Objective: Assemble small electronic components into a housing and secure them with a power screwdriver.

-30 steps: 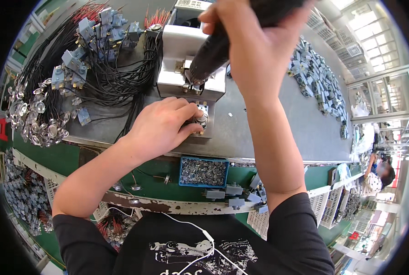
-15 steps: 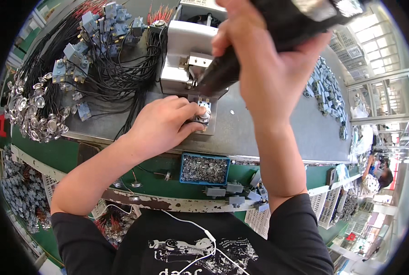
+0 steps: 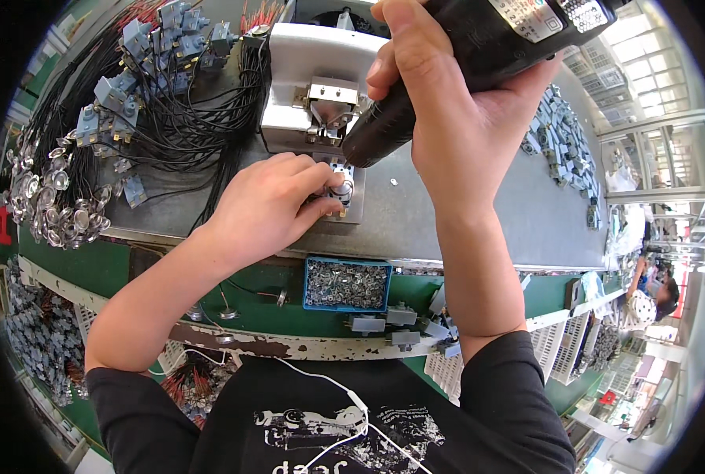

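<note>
Left hand (image 3: pixel 270 209) curled over a small round metal part (image 3: pixel 341 189) on a fixture near the bench (image 3: pixel 463 221) front edge. Right hand (image 3: pixel 463 118) gripping a black power screwdriver (image 3: pixel 416 103), its tip just above the part.

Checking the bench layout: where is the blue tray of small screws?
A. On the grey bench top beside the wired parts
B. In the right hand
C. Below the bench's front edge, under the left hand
C: the blue tray of screws sits below the grey bench edge, under the left hand.
</note>
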The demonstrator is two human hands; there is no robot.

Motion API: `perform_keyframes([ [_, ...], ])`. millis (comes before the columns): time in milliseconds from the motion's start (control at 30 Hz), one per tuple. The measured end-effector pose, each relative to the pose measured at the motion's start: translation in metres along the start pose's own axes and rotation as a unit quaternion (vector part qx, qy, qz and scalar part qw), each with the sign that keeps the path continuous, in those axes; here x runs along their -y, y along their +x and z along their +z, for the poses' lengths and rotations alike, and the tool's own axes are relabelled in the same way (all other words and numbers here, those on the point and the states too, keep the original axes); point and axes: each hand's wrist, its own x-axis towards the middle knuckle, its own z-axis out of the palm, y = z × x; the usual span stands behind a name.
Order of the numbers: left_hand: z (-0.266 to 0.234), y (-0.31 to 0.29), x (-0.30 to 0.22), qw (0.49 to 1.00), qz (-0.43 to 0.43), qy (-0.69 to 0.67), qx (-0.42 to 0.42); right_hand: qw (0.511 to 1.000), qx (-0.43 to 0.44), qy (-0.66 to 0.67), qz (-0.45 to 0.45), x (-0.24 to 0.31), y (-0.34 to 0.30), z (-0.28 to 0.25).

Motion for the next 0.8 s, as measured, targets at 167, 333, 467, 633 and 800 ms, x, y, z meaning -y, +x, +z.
perform_keyframes([
  [167,0.002,0.004,-0.004,1.0,0.003,-0.001,0.002,0.887,0.182,0.182,-0.382,-0.057,0.039,-0.012],
  [333,-0.004,-0.003,-0.003,1.0,-0.015,0.007,0.011,0.974,0.087,0.123,-0.17,-0.017,-0.001,0.008],
  [467,0.001,0.005,-0.006,1.0,0.007,0.02,-0.012,0.893,0.236,0.123,-0.363,-0.06,0.04,-0.016],
  [633,0.0,0.003,-0.003,1.0,-0.012,-0.01,0.006,0.918,0.182,0.099,-0.339,-0.051,0.032,0.0],
  [800,0.002,0.003,-0.004,0.999,-0.027,-0.02,0.008,0.919,0.194,0.125,-0.318,-0.053,0.028,-0.003],
])
